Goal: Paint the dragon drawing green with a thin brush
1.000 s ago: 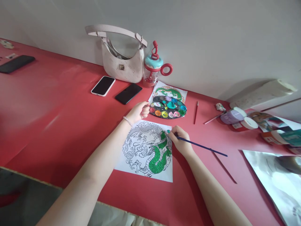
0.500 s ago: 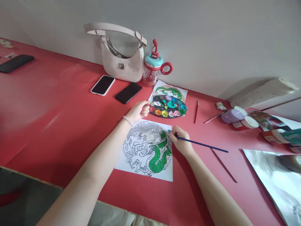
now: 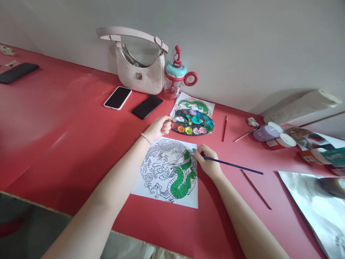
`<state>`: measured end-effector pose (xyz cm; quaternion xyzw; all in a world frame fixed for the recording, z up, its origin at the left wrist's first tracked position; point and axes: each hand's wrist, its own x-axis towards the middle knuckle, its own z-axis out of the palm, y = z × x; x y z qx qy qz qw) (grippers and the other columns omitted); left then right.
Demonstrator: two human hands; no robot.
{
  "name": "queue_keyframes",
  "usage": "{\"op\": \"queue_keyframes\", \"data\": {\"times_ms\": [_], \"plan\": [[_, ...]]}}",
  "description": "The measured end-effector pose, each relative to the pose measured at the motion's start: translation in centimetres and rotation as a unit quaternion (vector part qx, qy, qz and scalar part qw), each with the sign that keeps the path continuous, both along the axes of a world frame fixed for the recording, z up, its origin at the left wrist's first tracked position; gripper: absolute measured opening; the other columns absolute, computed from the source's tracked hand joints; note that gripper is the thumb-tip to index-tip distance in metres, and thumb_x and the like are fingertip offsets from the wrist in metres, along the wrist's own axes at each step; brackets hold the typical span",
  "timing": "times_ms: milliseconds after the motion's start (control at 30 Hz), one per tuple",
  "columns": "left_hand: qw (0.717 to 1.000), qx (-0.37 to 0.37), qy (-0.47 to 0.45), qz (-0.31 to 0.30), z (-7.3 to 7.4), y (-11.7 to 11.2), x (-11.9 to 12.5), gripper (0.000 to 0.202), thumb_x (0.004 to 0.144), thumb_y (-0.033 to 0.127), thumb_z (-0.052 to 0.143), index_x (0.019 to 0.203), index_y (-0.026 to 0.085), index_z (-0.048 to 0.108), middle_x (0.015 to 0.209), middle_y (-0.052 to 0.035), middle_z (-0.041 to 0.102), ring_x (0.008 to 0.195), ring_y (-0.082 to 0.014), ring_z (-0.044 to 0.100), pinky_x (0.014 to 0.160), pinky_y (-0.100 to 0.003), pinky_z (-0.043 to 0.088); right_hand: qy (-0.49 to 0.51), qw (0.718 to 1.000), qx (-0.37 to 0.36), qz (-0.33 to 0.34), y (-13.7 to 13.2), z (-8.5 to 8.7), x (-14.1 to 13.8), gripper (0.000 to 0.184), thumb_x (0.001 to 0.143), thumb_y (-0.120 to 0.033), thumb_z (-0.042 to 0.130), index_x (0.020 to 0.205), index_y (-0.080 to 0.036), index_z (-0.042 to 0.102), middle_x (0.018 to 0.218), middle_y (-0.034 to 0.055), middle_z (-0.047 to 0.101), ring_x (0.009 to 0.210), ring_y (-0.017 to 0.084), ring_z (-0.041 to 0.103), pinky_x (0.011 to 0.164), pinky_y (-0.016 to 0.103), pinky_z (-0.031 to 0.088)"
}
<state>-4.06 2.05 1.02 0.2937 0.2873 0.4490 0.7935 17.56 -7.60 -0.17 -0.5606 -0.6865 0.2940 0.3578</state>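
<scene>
My right hand [image 3: 208, 162] is closed round a blue-handled paintbrush [image 3: 237, 166], its tip at the upper right of a dragon drawing [image 3: 159, 171] on white paper. Part of the dragon's body is painted green; the rest is black outline. My left hand [image 3: 161, 127], a pink bead bracelet on its wrist, has its fingers curled on the left edge of the black paint palette [image 3: 185, 122]. Several wells of bright paint show in the palette. Under it lies a second sheet with a green and orange dragon [image 3: 198, 104].
Behind are a pale handbag [image 3: 141, 73], a cup with a red handle [image 3: 174, 81], a white-framed phone [image 3: 118, 98] and a black phone [image 3: 147, 106]. To the right lie loose brushes [image 3: 256, 189], paint jars [image 3: 280, 141] and a paper roll [image 3: 302, 108].
The far end of the paintbrush handle has shifted very slightly to the right. My left hand, the palette and the paper look unmoved.
</scene>
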Motion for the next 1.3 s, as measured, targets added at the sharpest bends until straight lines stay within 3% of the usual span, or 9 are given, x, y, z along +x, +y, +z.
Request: {"op": "queue_keyframes", "data": {"times_ms": [1300], "plan": [[1.0,0.002,0.001,-0.003,-0.07,0.1,-0.07,0.027,0.087,0.019,0.038,0.061,0.017,0.036,0.044,0.0106,0.018,0.033,-0.0025,0.016,0.035,-0.016,0.013,0.014,1.0,-0.002,-0.016,0.18,-0.25,0.36,0.024,0.073,-0.02,0.049,0.055,-0.02,0.034,0.05,-0.0052,0.034,0.049,0.008,0.032,0.048,0.022,0.028]]}}
